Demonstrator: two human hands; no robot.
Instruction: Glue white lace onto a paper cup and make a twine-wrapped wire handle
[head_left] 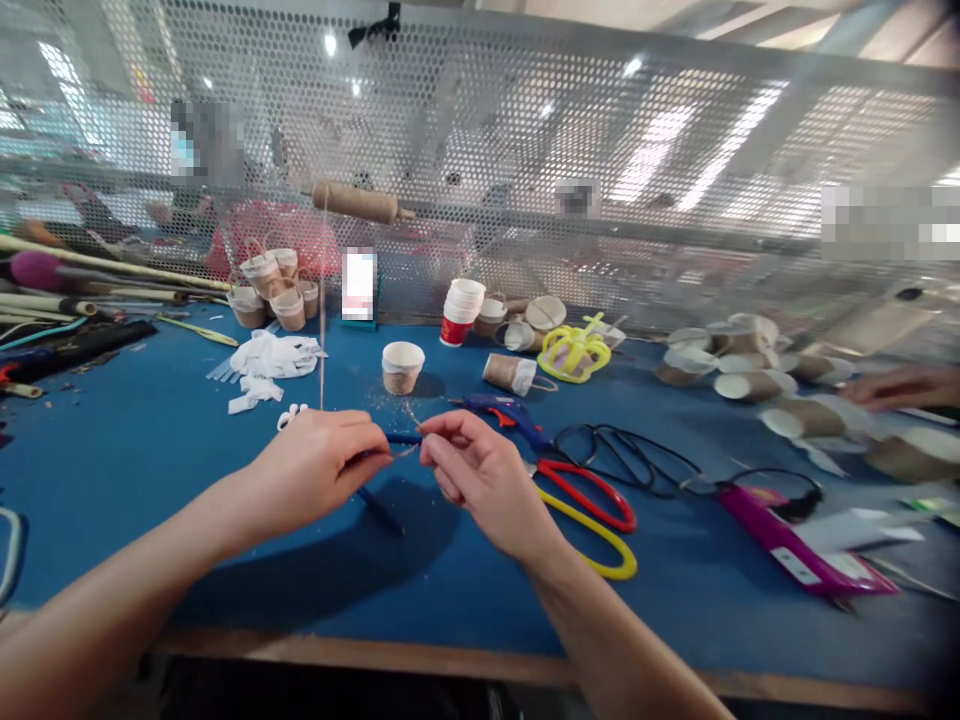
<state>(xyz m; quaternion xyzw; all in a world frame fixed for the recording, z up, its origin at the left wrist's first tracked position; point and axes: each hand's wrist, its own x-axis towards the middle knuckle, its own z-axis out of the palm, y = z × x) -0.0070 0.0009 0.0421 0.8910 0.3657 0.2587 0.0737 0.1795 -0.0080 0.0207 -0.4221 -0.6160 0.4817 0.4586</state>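
Observation:
Both my hands meet over the blue table (135, 470), near its front edge. My left hand (319, 465) is closed in a pinch on a thin blue stick (403, 438) that pokes out toward my right hand. My right hand (480, 470) is also closed, its thumb and forefinger pinching a thin strand of twine (411, 412) at the stick's tip. A taut string (323, 300) rises from near my left hand to a twine spool (354, 201) on the mesh wall.
Red and yellow scissors (592, 505), a blue glue gun (502, 412) and a black cord (637, 460) lie right of my hands. Small twine-wrapped cups (402, 366) and cup piles (270, 285) stand behind. Another person's hand (904, 386) rests at far right. A magenta tool (795, 545) lies near.

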